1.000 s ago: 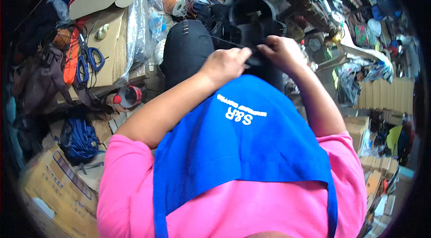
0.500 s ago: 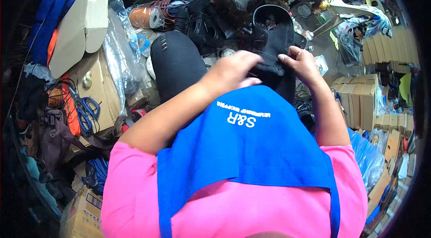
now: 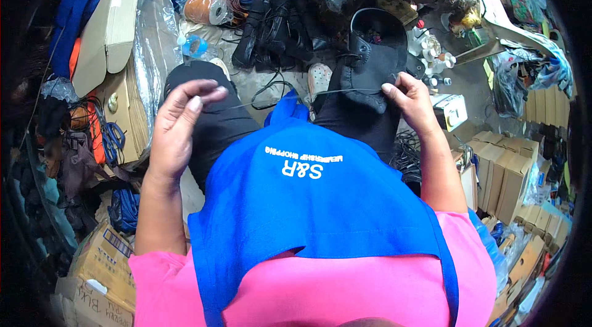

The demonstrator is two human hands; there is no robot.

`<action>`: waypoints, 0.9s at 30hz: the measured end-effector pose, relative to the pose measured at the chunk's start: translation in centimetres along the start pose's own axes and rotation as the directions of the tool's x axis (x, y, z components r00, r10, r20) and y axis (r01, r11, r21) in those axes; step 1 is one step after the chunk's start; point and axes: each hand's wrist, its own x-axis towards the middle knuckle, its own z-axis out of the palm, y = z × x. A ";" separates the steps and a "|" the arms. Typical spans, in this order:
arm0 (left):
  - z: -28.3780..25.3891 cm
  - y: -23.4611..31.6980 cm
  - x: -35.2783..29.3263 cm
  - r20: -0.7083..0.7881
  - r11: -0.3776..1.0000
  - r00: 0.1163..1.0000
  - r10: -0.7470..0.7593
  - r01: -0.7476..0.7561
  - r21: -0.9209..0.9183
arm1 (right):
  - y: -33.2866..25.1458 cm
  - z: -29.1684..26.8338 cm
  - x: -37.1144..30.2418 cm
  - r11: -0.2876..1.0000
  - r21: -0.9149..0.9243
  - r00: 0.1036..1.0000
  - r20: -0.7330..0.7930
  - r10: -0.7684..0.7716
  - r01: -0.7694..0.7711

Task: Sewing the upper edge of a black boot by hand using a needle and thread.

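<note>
A black leather boot (image 3: 375, 71), its rounded opening at the far end, rests on my right thigh. From the boot's near part a thin thread (image 3: 296, 94) runs leftward, pulled nearly straight across my lap. My right hand (image 3: 412, 103) pinches at the thread and the boot's edge with thumb and forefinger. Out over my left knee is my left hand (image 3: 179, 123), fingers curled and thumb close to them, at the thread's other end. Its exact grip on that thin strand is hard to see. A blue apron (image 3: 320, 210) covers my lap.
Black boots or shoes (image 3: 277, 28) lie ahead on the floor beside an orange spool (image 3: 205, 9). To the left are cardboard sheets (image 3: 117, 18) and blue-handled scissors (image 3: 113, 140). White spools (image 3: 431, 49) stand by the boot; cardboard boxes (image 3: 502, 166) are stacked at right.
My left hand has swung away from the boot to the left, drawing the thread out. My right hand stays by the boot. My left knee has shifted leftward, and the view has moved slightly.
</note>
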 end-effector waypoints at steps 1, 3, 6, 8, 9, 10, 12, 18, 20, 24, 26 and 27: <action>0.6 0.6 0.1 -0.067 0.999 0.998 0.023 -0.026 -0.040 | -0.4 -0.1 0.2 0.998 -0.057 1.000 0.005 -0.028 0.029; 1.1 2.1 0.4 -0.118 0.998 0.992 0.050 -0.054 -0.028 | -0.8 -0.1 0.4 0.992 -0.110 0.998 0.017 -0.060 0.061; 2.0 3.4 0.3 -0.167 0.994 0.981 0.102 -0.105 -0.009 | -1.6 -0.2 0.7 0.994 -0.109 0.998 0.051 -0.023 0.028; 2.4 4.2 -0.4 -0.124 0.999 0.991 0.049 -0.050 -0.009 | -1.7 -0.4 1.2 0.994 -0.096 0.995 0.094 -0.040 0.049; 2.5 4.4 -0.8 -0.068 1.000 0.998 -0.004 0.003 -0.008 | -1.7 -0.4 1.4 0.995 -0.084 0.991 0.124 -0.051 0.062; 2.4 4.2 -1.0 -0.030 1.000 0.999 -0.015 0.015 0.012 | -1.7 -0.5 1.6 0.993 -0.090 0.988 0.136 -0.067 0.079; 2.8 4.3 -1.4 -0.003 0.992 0.993 -0.121 0.121 0.033 | -1.8 -0.2 2.1 0.995 -0.060 0.986 0.147 -0.075 0.085; 1.9 4.0 -1.5 0.002 0.994 0.995 -0.097 0.096 0.056 | -3.9 0.3 1.8 0.971 -0.214 0.989 0.124 -0.082 0.107; 0.9 5.1 -1.3 0.024 0.990 0.990 -0.137 0.136 0.020 | -4.3 -0.4 1.4 0.936 -0.302 0.982 0.102 -0.157 0.181; 0.1 4.0 -0.9 0.070 0.997 0.994 -0.078 0.076 0.032 | -6.0 -1.1 -0.3 0.930 -0.363 0.996 0.084 -0.025 0.054; -0.3 3.7 -0.6 0.137 0.998 0.988 -0.068 0.066 0.018 | -4.3 -0.8 -1.0 0.966 -0.250 0.996 0.041 0.084 -0.071; -0.4 3.4 -0.5 0.187 0.998 0.980 -0.066 0.064 0.014 | -3.0 -1.0 -1.3 0.962 -0.262 0.996 0.031 0.088 -0.077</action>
